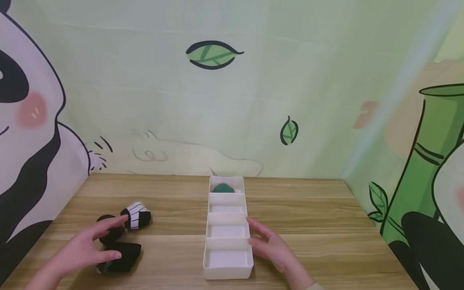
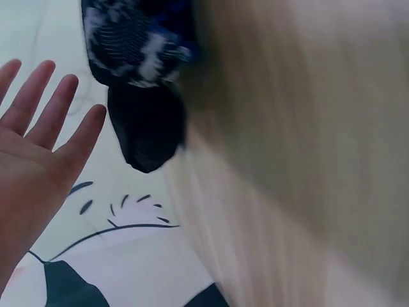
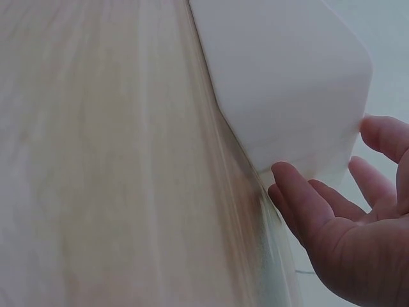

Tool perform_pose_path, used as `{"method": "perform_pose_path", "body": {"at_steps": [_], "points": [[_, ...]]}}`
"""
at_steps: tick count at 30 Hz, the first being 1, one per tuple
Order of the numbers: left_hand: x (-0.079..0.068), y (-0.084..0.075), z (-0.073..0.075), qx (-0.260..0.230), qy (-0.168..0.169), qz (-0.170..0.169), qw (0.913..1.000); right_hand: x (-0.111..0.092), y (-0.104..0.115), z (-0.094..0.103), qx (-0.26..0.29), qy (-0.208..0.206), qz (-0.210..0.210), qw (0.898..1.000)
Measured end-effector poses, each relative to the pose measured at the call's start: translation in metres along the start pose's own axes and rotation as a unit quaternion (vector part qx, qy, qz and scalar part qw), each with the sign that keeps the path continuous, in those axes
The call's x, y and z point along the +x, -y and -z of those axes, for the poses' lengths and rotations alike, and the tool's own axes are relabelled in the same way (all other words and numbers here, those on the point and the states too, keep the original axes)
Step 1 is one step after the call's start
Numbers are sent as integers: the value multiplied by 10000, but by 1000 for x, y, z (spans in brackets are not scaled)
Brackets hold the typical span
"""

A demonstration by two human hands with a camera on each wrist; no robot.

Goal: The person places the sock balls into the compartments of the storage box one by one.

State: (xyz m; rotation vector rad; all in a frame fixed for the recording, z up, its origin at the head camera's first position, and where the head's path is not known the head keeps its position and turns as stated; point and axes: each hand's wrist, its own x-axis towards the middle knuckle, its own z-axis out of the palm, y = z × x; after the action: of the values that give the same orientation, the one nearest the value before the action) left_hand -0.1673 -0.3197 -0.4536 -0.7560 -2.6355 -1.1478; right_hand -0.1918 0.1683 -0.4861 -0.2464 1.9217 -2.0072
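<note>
A long white box [image 1: 228, 273], divided into compartments, stands on the table with a teal bundle [image 1: 222, 188] in its farthest one. Fingertips of my right hand [image 1: 272, 246] touch the box's right side; in the right wrist view the fingers are spread against the white wall [image 3: 287, 83]. To the left, my left hand [image 1: 77, 251] reaches over dark cloth bundles that look like rolled socks, fingers and thumb apart. They are a black one [image 1: 129, 257], a round dark one [image 1: 114, 235] partly hidden by the hand, and a black one with white stripes [image 1: 137, 213]. Whether the left hand touches them I cannot tell.
The wood-grain table [image 1: 308, 209] ends at the back against a printed wall sheet [image 1: 145, 72] with leaves and pandas. A small white item [image 1: 237, 191] lies beside the teal bundle.
</note>
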Motion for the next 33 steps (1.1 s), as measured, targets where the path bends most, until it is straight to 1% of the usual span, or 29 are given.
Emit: {"method": "perform_pose_path", "body": {"at_steps": [2, 4, 6, 10, 12, 15, 17, 18, 20, 23, 24, 26, 30, 33], "points": [[-4, 2, 0, 56, 166, 84, 9998, 0, 0, 0, 17, -1, -3, 10000], [-7, 2, 0, 105, 308, 352, 9989, 0, 0, -1, 33, -2, -14, 10000], [-10, 3, 0, 232, 481, 550, 9971, 1, 0, -1, 26, 4, -6, 10000], [-13, 5, 0, 527, 779, 845, 9920, 1, 0, 0, -5, 8, -9, 10000], [-14, 7, -1, 588, 943, 857, 9901, 1, 0, 0, -39, 0, -20, 10000], [-15, 12, -2, 504, 1159, 816, 9886, 1, -1, 1, -79, -26, -60, 9999], [-16, 15, -3, 439, 1260, 662, 9888, 1, -1, 2, -90, -32, -72, 9999], [-17, 17, -3, 386, 1313, 650, 9885, 0, -1, 2, -87, -33, -75, 9999], [-18, 20, -3, 300, 1418, 640, 9874, 0, -1, 2, -63, -31, -65, 10000], [-17, 23, -3, 387, 1520, 728, 9849, 0, -2, 2, -40, -18, -44, 10000], [-17, 23, -3, 431, 1546, 774, 9840, 0, -2, 2, -34, -14, -40, 10000], [-17, 24, -4, 596, 1552, 764, 9831, 0, -2, 2, -26, -4, -39, 10000], [-16, 25, -5, 863, 1464, 567, 9838, 1, -2, 1, -38, -5, -28, 10000], [-16, 26, -6, 972, 1449, 531, 9832, 1, -1, 1, -44, -15, -16, 10000]]}}
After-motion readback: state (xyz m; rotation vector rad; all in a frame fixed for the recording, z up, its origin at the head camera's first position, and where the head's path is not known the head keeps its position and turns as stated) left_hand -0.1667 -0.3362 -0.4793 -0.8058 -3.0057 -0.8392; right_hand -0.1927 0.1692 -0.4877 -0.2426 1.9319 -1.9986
